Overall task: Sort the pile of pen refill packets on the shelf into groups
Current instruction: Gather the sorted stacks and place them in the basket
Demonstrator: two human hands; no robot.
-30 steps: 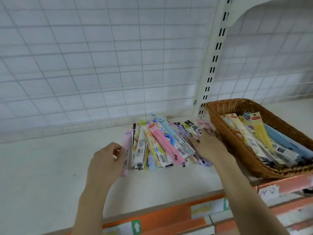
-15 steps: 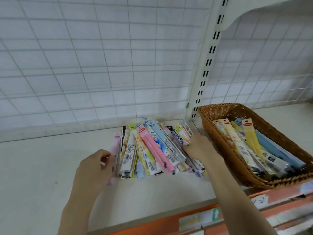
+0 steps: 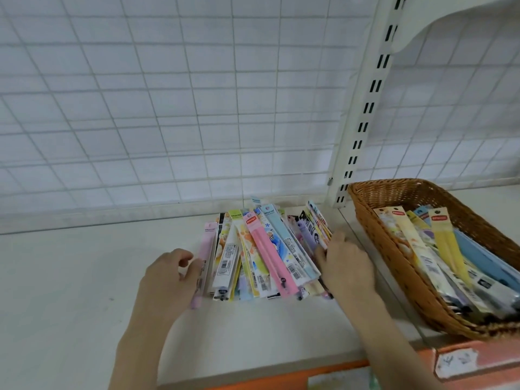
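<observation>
Lying fanned out between the two hands, the pile of pen refill packets (image 3: 261,254) rests on the white shelf (image 3: 70,277), its long narrow packets overlapping and pointing toward the wire grid back panel (image 3: 168,108). A pink packet (image 3: 266,254) lies on top near the middle of the pile. The left hand (image 3: 168,280) sits at the pile's left edge with its fingers curled, thumb and fingertips touching a pale pink packet (image 3: 204,263) that lies along that edge. The right hand (image 3: 344,266) presses against the pile's right side, fingers bent over the edges of the packets there; whether it actually grips any of them cannot be told. Just to the right of the right hand stands a brown wicker basket (image 3: 374,220) holding more packets, a yellow one (image 3: 447,243) among them. A white slotted upright (image 3: 365,108) rises behind the right hand, between pile and basket. An orange strip (image 3: 309,372) runs along the shelf's front edge, nearer than both forearms.
</observation>
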